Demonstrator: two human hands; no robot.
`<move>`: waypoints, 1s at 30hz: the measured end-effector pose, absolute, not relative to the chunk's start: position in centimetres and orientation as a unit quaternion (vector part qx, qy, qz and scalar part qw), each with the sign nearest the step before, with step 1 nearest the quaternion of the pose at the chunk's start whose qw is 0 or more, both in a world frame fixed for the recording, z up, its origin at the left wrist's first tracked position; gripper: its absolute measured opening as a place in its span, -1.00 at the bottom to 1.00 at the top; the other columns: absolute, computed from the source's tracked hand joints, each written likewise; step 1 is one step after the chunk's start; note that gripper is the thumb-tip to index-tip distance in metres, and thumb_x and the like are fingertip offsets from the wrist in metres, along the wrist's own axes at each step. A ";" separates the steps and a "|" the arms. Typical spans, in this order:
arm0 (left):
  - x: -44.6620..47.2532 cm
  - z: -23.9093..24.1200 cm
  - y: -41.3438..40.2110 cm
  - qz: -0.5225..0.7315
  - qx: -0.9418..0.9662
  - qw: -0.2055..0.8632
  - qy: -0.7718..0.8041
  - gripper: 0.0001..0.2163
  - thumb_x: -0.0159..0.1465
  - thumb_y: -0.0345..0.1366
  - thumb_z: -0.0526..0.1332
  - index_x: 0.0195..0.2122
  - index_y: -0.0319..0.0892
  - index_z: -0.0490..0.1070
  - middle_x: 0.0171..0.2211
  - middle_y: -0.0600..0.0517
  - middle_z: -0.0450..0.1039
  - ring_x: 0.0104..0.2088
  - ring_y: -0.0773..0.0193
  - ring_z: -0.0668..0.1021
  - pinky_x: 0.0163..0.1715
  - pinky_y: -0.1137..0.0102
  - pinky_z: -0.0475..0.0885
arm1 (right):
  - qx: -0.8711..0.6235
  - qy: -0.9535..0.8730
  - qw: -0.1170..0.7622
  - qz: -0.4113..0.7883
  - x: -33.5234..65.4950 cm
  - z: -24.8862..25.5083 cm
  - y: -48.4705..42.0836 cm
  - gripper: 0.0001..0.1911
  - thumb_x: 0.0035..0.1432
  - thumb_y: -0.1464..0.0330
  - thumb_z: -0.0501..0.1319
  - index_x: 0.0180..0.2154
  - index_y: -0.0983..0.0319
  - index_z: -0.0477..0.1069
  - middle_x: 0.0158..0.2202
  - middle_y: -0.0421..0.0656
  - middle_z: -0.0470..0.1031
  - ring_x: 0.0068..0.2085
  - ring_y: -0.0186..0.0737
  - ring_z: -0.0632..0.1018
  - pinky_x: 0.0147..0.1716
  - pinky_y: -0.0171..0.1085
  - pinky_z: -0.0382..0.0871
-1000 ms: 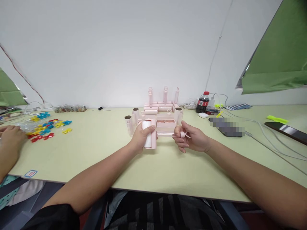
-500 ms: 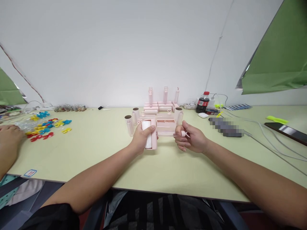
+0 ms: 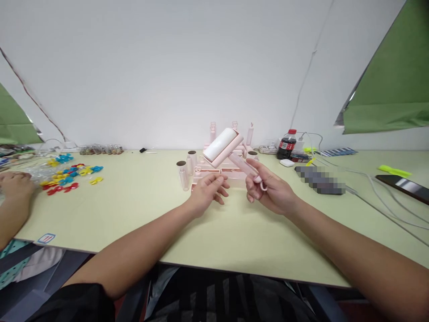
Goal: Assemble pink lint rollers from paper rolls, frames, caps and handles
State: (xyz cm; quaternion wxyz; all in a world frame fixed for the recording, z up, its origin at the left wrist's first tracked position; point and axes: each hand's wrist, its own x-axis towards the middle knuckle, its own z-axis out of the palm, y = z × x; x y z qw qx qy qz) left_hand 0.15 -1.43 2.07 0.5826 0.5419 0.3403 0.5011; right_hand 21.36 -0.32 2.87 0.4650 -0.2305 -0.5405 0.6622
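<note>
A pink lint roller (image 3: pixel 221 146) with a white roll in its cover is raised and tilted above the table. My right hand (image 3: pixel 268 185) is closed around its clear pink handle, whose looped end sticks out near the palm. Below the roller's head, my left hand (image 3: pixel 209 190) holds nothing, its fingers loosely apart. Behind my hands lie pink roller housings (image 3: pixel 234 178), partly hidden. To the left stand cardboard-cored rolls (image 3: pixel 191 156) with clear handles (image 3: pixel 184 180) beside them. More pink handles (image 3: pixel 250 134) stand upright at the back.
A cola bottle (image 3: pixel 287 145), a white case (image 3: pixel 286 163), cables and a dark phone (image 3: pixel 402 187) lie to the right. Colourful plastic pieces (image 3: pixel 72 176) are spread at the left, near another person's hand (image 3: pixel 15 183). The table's front edge (image 3: pixel 234 273) runs close to my body.
My left hand has let go of the roller's head. My right hand has lifted and tilted the lint roller upward by its handle.
</note>
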 end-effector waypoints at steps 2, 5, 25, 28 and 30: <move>0.6 1.6 -1.9 0.496 0.589 0.541 0.337 -0.55 0.16 0.05 0.28 -0.07 -0.19 0.43 -0.18 -0.09 0.44 -0.28 0.24 0.52 -0.44 0.41 0.47 | -0.237 -0.581 0.435 0.646 20.9 2.1 -0.4 -0.46 0.21 0.06 0.21 0.17 -0.03 0.14 -0.37 -0.28 0.44 -0.57 -0.34 0.41 -0.49 -0.23 0.36; 0.9 1.3 -2.3 0.507 0.626 0.494 0.328 -0.57 0.22 0.07 0.21 -0.10 -0.20 0.43 -0.24 -0.06 0.46 -0.23 0.24 0.50 -0.29 0.36 0.45 | -0.244 -0.639 0.375 0.626 20.0 1.1 -0.8 -0.48 0.22 0.03 0.19 0.13 0.05 0.16 -0.21 -0.18 0.49 -0.54 -0.34 0.50 -0.52 -0.30 0.29; 0.7 1.4 -2.4 0.533 0.634 0.473 0.298 -0.59 0.19 0.05 0.28 -0.19 -0.21 0.33 -0.20 -0.15 0.56 -0.20 0.15 0.60 -0.14 0.27 0.45 | -0.326 -0.849 0.206 0.361 19.4 0.3 -1.0 -0.53 0.31 0.08 0.02 -0.51 0.24 0.35 -0.56 -0.22 0.37 -0.52 -0.33 0.33 -0.46 -0.34 0.19; 0.6 1.3 -2.4 0.534 0.636 0.459 0.314 -0.61 0.20 0.04 0.26 -0.22 -0.22 0.33 -0.22 -0.15 0.56 -0.23 0.16 0.60 -0.18 0.28 0.45 | -0.335 -0.852 0.208 0.344 19.2 0.1 -1.1 -0.54 0.32 0.10 0.02 -0.51 0.24 0.35 -0.55 -0.22 0.39 -0.51 -0.31 0.35 -0.45 -0.33 0.20; 0.6 1.3 -2.4 0.534 0.635 0.450 0.329 -0.62 0.22 0.03 0.24 -0.22 -0.22 0.33 -0.24 -0.14 0.56 -0.26 0.17 0.59 -0.21 0.29 0.45 | -0.346 -0.852 0.213 0.330 19.1 -0.1 -1.2 -0.55 0.32 0.12 0.02 -0.51 0.24 0.35 -0.55 -0.22 0.39 -0.50 -0.31 0.36 -0.44 -0.33 0.20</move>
